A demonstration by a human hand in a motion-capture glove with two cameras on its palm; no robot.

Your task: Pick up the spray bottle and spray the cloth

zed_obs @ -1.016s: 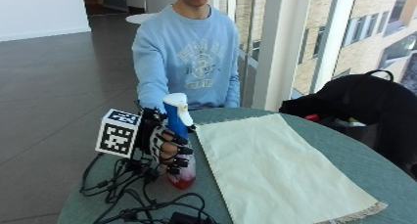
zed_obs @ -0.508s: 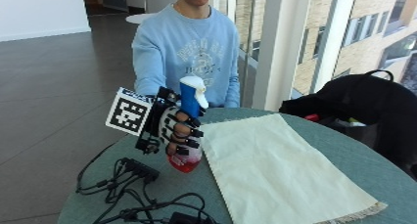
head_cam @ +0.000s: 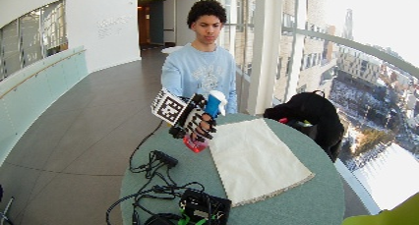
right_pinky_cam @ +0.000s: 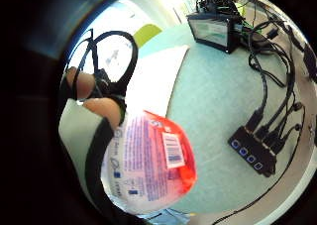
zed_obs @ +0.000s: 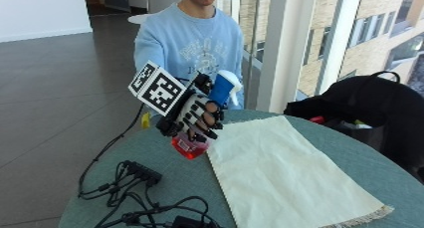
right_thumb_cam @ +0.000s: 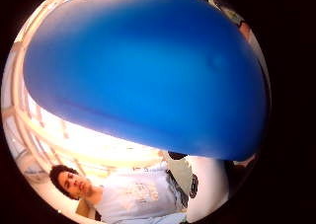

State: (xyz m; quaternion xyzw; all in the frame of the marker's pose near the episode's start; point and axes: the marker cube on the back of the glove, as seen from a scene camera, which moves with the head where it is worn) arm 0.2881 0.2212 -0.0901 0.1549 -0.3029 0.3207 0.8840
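At the near edge of the round green surface (zed_obs: 165, 188) a tangle of black cables (zed_obs: 132, 208) lies beside a small black hub (zed_obs: 140, 171) with plugs in it. In the wide outside view a dark box with a screen (head_cam: 204, 205) sits among these cables at the near rim.

Just beyond the cables, the right hand (zed_obs: 197, 117) holds the spray bottle (zed_obs: 199, 123) off the surface, its gloved fingers (zed_obs: 204, 123) curled round the bottle's neck and body. The bottle is tilted, with its blue and white spray head (zed_obs: 225, 87) leaning toward the cloth and its base of red liquid (zed_obs: 189, 146) hanging just above the surface, near the cloth's left edge. In the little finger side palm view the bottle's label (right_pinky_cam: 143, 160) and red liquid fill the space next to the palm, with bare fingertips (right_pinky_cam: 106, 111) wrapped against it. In the thumb side palm view the blue spray head (right_thumb_cam: 148, 71) fills most of the picture.

The cream cloth (zed_obs: 278, 168) lies flat on the surface to the right of the bottle, running from near the far rim toward the near right edge, where a fringe (zed_obs: 344, 219) shows.

Farther back, a black bag (zed_obs: 371, 103) rests at the far right side of the surface. Behind the surface stands the person in a light blue sweatshirt (zed_obs: 189, 46).
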